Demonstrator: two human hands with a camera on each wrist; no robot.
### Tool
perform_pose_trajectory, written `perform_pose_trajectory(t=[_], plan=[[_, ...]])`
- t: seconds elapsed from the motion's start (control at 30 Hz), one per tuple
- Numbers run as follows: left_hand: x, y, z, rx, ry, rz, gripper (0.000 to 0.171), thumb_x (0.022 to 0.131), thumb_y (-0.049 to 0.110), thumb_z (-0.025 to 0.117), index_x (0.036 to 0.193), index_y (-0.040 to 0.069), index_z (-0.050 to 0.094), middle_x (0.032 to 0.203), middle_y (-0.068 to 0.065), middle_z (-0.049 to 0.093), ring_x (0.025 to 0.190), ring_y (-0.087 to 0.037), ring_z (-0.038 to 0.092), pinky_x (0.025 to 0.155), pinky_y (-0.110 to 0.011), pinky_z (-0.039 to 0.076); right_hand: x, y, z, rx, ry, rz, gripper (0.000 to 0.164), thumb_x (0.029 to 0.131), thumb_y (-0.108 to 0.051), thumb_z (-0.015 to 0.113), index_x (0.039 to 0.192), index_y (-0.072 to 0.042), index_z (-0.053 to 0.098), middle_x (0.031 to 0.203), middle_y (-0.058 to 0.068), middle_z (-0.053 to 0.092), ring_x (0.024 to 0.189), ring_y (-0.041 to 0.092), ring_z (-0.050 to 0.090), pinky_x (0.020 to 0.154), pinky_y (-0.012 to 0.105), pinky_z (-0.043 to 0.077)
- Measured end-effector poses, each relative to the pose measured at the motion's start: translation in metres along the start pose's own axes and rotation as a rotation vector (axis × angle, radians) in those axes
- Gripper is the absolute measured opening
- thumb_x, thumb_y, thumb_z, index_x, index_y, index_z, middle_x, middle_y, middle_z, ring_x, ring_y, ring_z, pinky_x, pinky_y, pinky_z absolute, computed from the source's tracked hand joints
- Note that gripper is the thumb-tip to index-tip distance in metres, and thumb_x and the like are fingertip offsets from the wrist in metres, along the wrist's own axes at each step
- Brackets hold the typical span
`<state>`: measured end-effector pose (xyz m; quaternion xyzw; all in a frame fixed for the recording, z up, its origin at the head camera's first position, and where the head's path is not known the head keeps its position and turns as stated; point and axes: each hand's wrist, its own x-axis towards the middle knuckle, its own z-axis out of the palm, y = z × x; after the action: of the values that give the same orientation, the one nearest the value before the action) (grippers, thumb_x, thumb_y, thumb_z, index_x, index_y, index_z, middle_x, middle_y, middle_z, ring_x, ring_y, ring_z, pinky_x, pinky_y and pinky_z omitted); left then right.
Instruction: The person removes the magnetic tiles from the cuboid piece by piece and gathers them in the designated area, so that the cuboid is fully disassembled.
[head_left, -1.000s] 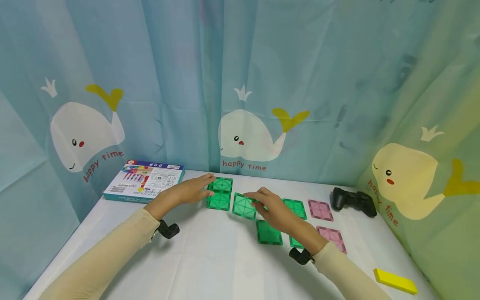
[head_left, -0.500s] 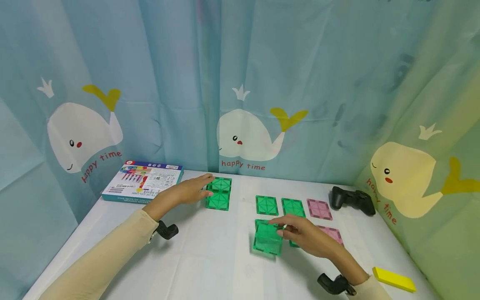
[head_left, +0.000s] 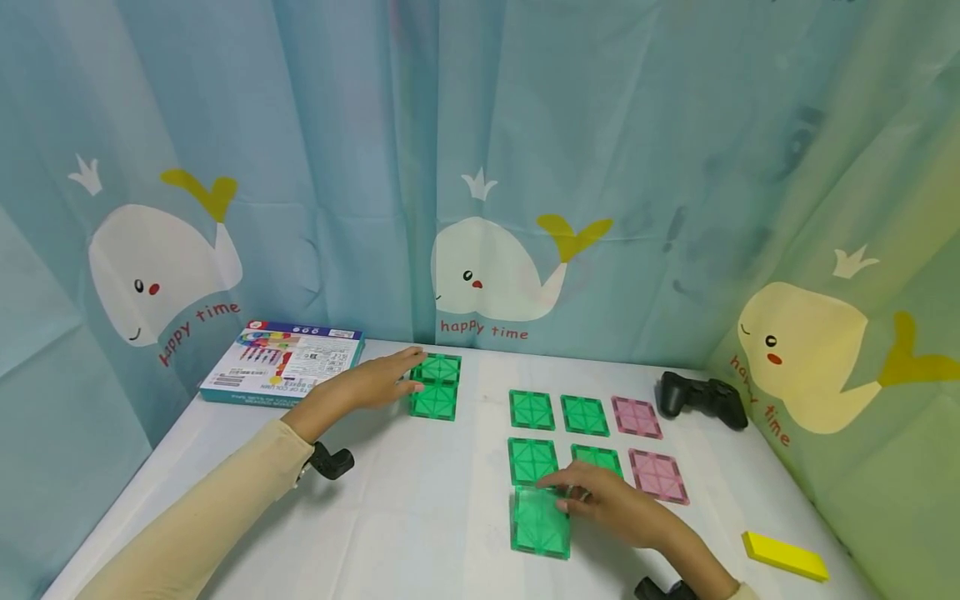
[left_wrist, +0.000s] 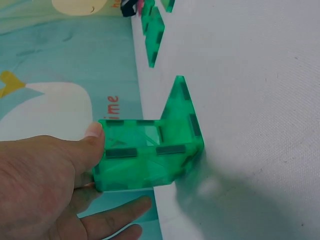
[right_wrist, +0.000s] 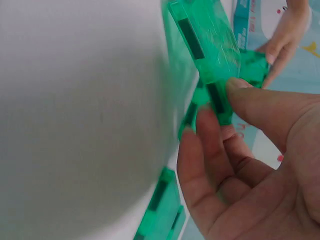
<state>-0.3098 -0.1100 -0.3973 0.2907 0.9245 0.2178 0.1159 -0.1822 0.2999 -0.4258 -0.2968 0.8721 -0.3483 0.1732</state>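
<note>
Near the back of the table, my left hand (head_left: 366, 388) pinches the edge of a small structure of joined green magnetic tiles (head_left: 435, 402). In the left wrist view, this structure (left_wrist: 140, 167) has walls standing up from the table and the thumb on its edge. Closer to the front, my right hand (head_left: 617, 502) pinches one green see-through square tile (head_left: 540, 529) between thumb and fingers. The right wrist view shows this tile (right_wrist: 212, 45) tilted. Just behind it lies a flat green tile (head_left: 532, 458), and another green tile (head_left: 597, 458) is partly covered by the right hand.
Two green tiles (head_left: 532, 410) lie in the back row beside a pink tile (head_left: 637, 417); a second pink tile (head_left: 657, 475) is in front. A black game controller (head_left: 702, 400), a yellow block (head_left: 785, 556) and a flat printed box (head_left: 285, 362) surround them. A curtain (head_left: 360, 167) hangs behind.
My right hand has carried a green tile from beside the left structure towards the front right, past the loose tiles. My left hand has stayed at the structure.
</note>
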Motion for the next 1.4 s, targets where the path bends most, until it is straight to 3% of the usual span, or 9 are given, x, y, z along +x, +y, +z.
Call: perform_pose_trajectory(t=[0.37,0.57,0.73,0.87,1.07,1.27,1.4], plan=[[-0.002,0.0,-0.002,-0.009,0.006,0.0,0.066,0.114,0.033,0.049,0.167,0.001,0.025,0.175,-0.021,0.018,0.159,-0.041,0.024,0.129,-0.057,0.025,0.008,-0.011,0.021,-0.253,0.057,0.005,0.028,0.101,-0.007,0.071,0.127,-0.015,0.075,0.106,-0.005,0.06,0.091,0.003,0.052,0.078,0.024,0.053],[-0.004,0.0,-0.002,-0.003,0.006,-0.011,0.066,0.114,0.032,0.049,0.167,0.002,0.024,0.175,-0.021,0.018,0.159,-0.041,0.024,0.129,-0.057,0.025,0.015,-0.017,0.019,-0.302,0.047,0.006,0.028,0.1,-0.007,0.071,0.127,-0.016,0.075,0.109,-0.006,0.061,0.095,0.004,0.056,0.081,0.027,0.056],[-0.004,0.0,-0.002,-0.009,0.003,-0.022,0.065,0.115,0.032,0.048,0.168,0.003,0.023,0.175,-0.02,0.016,0.16,-0.041,0.023,0.129,-0.057,0.025,0.03,-0.024,0.011,-0.343,0.073,-0.032,0.027,0.101,-0.009,0.071,0.128,-0.012,0.074,0.111,-0.001,0.062,0.091,0.008,0.057,0.076,0.026,0.055],[-0.003,-0.001,-0.001,-0.017,0.008,-0.021,0.066,0.115,0.032,0.048,0.168,0.002,0.023,0.175,-0.021,0.015,0.16,-0.04,0.022,0.129,-0.057,0.025,0.054,-0.03,-0.001,-0.397,0.164,-0.115,0.028,0.101,-0.008,0.072,0.128,-0.007,0.071,0.114,0.007,0.065,0.093,0.015,0.063,0.076,0.03,0.059],[-0.003,-0.002,0.001,-0.033,0.011,-0.028,0.066,0.114,0.032,0.049,0.168,0.003,0.023,0.176,-0.019,0.016,0.16,-0.039,0.023,0.129,-0.055,0.025,0.108,-0.04,-0.018,-0.449,0.314,-0.215,0.036,0.1,-0.01,0.075,0.134,-0.007,0.066,0.118,0.009,0.065,0.1,0.027,0.069,0.084,0.041,0.063],[-0.002,-0.001,0.003,-0.046,0.03,-0.017,0.065,0.114,0.028,0.051,0.167,0.001,0.025,0.175,-0.021,0.017,0.159,-0.041,0.024,0.129,-0.057,0.025,0.165,-0.045,-0.022,-0.472,0.27,-0.148,0.041,0.105,-0.02,0.069,0.144,-0.013,0.06,0.13,0.007,0.061,0.116,0.026,0.065,0.097,0.04,0.059],[0.001,-0.002,0.004,-0.047,0.03,-0.003,0.065,0.114,0.027,0.051,0.166,0.0,0.025,0.174,-0.022,0.017,0.159,-0.041,0.025,0.128,-0.057,0.026,0.194,-0.043,-0.018,-0.524,0.254,-0.169,0.043,0.106,-0.019,0.067,0.148,-0.013,0.057,0.135,0.008,0.059,0.122,0.026,0.061,0.101,0.04,0.057]])
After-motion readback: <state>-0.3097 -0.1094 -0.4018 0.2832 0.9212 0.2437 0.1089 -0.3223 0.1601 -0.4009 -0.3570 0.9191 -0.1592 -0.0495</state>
